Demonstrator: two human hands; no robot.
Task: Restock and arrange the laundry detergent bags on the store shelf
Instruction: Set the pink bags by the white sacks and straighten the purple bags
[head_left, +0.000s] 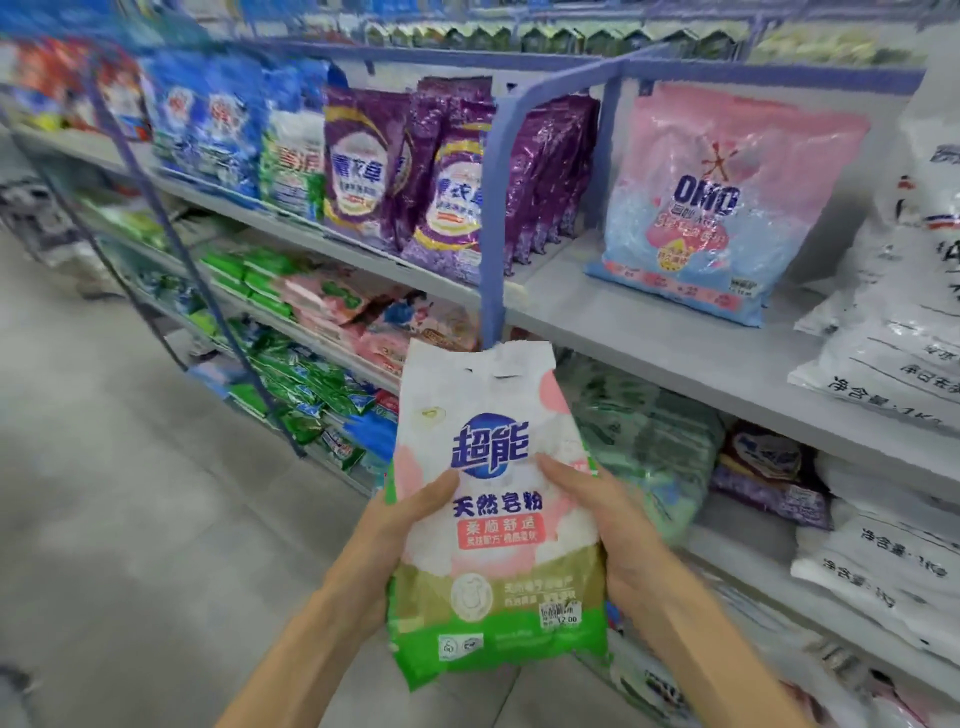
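Note:
I hold a white, pink and green detergent bag (496, 525) upright in front of the shelves, its front label facing me. My left hand (400, 525) grips its left edge with the thumb across the front. My right hand (597, 514) grips the right edge, thumb on the front too. Above and beyond it, on the grey shelf (639, 322), leans a pink and blue OMO bag (711, 208). Purple detergent bags (447, 182) stand left of the blue upright post (493, 208).
White bags (893, 353) lie stacked at the right on two shelf levels. Blue and green bags (244, 135) fill the shelf further left. Lower shelves hold green and pink packs (311, 322). The grey floor (114, 467) stretches left of the shelving.

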